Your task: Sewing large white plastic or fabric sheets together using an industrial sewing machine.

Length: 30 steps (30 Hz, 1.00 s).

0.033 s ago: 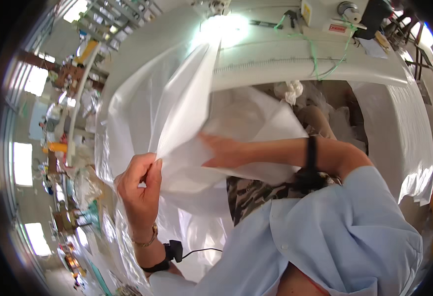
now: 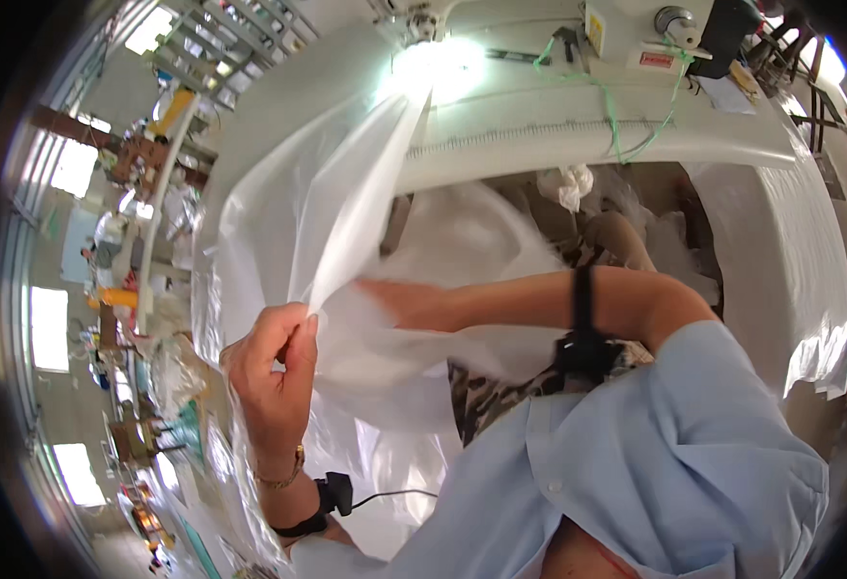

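Note:
My left hand (image 2: 274, 372) is closed in a pinch on the folded edge of a thin, white, translucent sheet (image 2: 351, 217). From that pinch the sheet runs up, pulled into a narrow fold, to the bright lamp (image 2: 433, 69) of what looks like a sewing machine. My right hand (image 2: 409, 303) reaches leftward across the middle, against the loose part of the sheet. Motion smears its fingers, so whether they grip the sheet cannot be made out. More of the sheet hangs in folds below and to the left of my left hand.
A pale worktop with a ruler scale (image 2: 539, 135) along its near edge curves across the top. A machine housing with a handwheel (image 2: 676, 23) stands at upper right, green thread (image 2: 612, 111) trailing from it. White sheeting (image 2: 780, 280) drapes at right. Cluttered benches (image 2: 134, 289) line the left.
My right hand has shifted a little left and slightly down, and the loose sheet around it has billowed into a different shape. My left hand keeps its pinch in nearly the same place.

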Each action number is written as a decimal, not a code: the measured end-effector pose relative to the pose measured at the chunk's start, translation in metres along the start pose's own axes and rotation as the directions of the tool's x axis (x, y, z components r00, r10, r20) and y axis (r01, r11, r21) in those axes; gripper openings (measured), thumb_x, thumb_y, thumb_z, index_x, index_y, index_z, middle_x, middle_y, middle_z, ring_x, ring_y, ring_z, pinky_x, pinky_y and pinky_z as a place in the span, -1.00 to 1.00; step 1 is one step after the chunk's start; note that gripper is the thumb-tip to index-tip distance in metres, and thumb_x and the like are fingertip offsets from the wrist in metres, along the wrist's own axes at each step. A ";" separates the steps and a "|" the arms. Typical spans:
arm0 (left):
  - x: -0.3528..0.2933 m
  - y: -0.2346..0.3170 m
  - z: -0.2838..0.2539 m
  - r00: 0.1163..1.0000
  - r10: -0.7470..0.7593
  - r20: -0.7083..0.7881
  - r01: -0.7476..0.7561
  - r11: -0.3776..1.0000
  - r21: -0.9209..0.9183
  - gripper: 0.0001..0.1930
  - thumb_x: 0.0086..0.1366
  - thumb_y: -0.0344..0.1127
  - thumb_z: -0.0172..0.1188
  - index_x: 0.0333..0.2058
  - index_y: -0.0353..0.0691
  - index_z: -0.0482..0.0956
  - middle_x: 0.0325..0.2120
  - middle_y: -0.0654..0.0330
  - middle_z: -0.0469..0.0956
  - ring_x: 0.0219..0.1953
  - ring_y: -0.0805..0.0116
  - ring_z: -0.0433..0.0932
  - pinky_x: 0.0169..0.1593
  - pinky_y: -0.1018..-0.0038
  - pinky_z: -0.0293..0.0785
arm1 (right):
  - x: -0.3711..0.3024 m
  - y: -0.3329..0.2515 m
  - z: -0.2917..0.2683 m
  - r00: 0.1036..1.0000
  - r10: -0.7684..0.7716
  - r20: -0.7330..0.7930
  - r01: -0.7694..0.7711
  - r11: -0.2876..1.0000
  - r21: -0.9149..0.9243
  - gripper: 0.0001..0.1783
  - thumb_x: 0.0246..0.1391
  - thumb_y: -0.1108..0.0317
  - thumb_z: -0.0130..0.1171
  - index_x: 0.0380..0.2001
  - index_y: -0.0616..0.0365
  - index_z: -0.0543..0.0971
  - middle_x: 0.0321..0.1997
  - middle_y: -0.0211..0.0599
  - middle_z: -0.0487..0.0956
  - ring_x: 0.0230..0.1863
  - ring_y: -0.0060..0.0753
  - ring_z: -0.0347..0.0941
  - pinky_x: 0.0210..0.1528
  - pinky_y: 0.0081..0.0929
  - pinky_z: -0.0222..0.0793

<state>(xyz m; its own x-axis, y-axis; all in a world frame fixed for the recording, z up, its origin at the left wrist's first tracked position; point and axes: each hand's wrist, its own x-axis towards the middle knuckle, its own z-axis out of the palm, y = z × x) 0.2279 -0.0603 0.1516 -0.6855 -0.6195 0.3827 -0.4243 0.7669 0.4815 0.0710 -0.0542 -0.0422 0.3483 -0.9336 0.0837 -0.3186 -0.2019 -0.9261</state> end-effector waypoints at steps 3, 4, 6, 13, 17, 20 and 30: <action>0.038 0.035 -0.010 0.962 0.221 0.159 -0.242 0.962 0.129 -0.94 0.17 -0.55 0.17 -0.35 -0.34 0.53 -0.62 0.10 0.45 -0.65 0.41 0.41 -0.53 0.53 0.29 | 0.077 0.009 0.013 0.765 -0.642 -0.042 0.642 0.756 0.131 -0.35 0.21 0.25 0.02 0.33 0.13 0.16 0.38 -0.11 0.19 0.40 -0.10 0.06 0.41 -0.23 -0.06; 0.041 0.059 -0.019 0.925 0.331 0.188 -0.369 0.903 0.222 -0.93 0.15 -0.53 0.19 -0.36 -0.33 0.55 -0.61 0.09 0.49 -0.62 0.30 0.45 -0.50 0.45 0.33 | 0.132 -0.039 0.036 0.747 -0.664 -0.046 0.664 0.741 0.101 -0.36 0.21 0.25 0.02 0.32 0.13 0.17 0.37 -0.11 0.20 0.40 -0.10 0.06 0.40 -0.23 -0.05; 0.049 0.054 -0.022 0.801 0.461 0.382 -0.572 0.777 0.261 -0.92 0.07 -0.55 0.11 -0.40 -0.32 0.46 -0.59 0.08 0.44 -0.57 0.23 0.51 -0.52 0.33 0.37 | 0.127 -0.013 0.021 0.765 -0.642 -0.053 0.644 0.764 0.034 -0.38 0.20 0.25 0.02 0.31 0.13 0.19 0.37 -0.11 0.20 0.39 -0.10 0.07 0.40 -0.23 -0.05; -0.025 -0.002 0.068 0.744 0.279 0.607 -0.472 0.862 0.183 -0.92 0.07 -0.51 0.05 -0.43 -0.23 0.37 -0.57 0.15 0.44 -0.52 0.23 0.54 -0.47 0.37 0.46 | 0.037 0.045 0.014 0.801 -0.597 -0.033 0.587 0.796 -0.150 -0.44 0.20 0.26 0.02 0.26 0.11 0.28 0.35 -0.12 0.23 0.38 -0.10 0.09 0.38 -0.20 -0.02; -0.073 -0.037 0.129 0.902 0.153 0.404 -0.261 0.938 0.228 -0.92 0.11 -0.51 0.11 -0.44 -0.26 0.38 -0.61 0.13 0.39 -0.54 0.16 0.50 -0.48 0.30 0.40 | -0.025 0.050 -0.031 0.963 -0.243 0.114 0.268 0.902 -0.338 -0.66 0.11 0.31 0.14 -0.04 0.17 0.51 0.01 0.00 0.49 0.05 0.00 0.41 0.11 -0.22 0.32; -0.092 -0.050 0.160 0.972 0.093 0.217 -0.151 0.952 0.267 -0.90 0.12 -0.50 0.10 -0.35 -0.25 0.42 -0.59 0.18 0.39 -0.52 0.22 0.52 -0.49 0.35 0.45 | -0.040 0.008 -0.090 0.842 0.345 0.414 -0.030 0.797 -0.604 -0.78 0.06 0.28 0.19 -0.28 0.19 0.55 -0.15 -0.09 0.54 -0.18 -0.04 0.48 -0.04 -0.18 0.40; -0.096 -0.029 0.182 0.883 -0.465 -0.062 0.375 0.778 -0.504 -0.97 0.18 -0.55 0.21 -0.41 -0.30 0.60 -0.58 0.23 0.50 -0.61 0.55 0.42 -0.52 0.56 0.31 | -0.041 -0.018 -0.113 0.900 -0.366 0.238 0.425 0.610 -0.669 -0.89 -0.01 0.37 0.24 -0.40 0.08 0.52 -0.31 -0.40 0.53 -0.03 -0.31 0.42 0.21 -0.17 0.17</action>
<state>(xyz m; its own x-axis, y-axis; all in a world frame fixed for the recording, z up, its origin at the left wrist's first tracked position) 0.1984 0.0076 -0.0430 -0.3711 -0.9142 0.1628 -0.2888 0.2803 0.9154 -0.0370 -0.0461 0.0129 0.6400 -0.6955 0.3267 -0.6358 -0.7181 -0.2830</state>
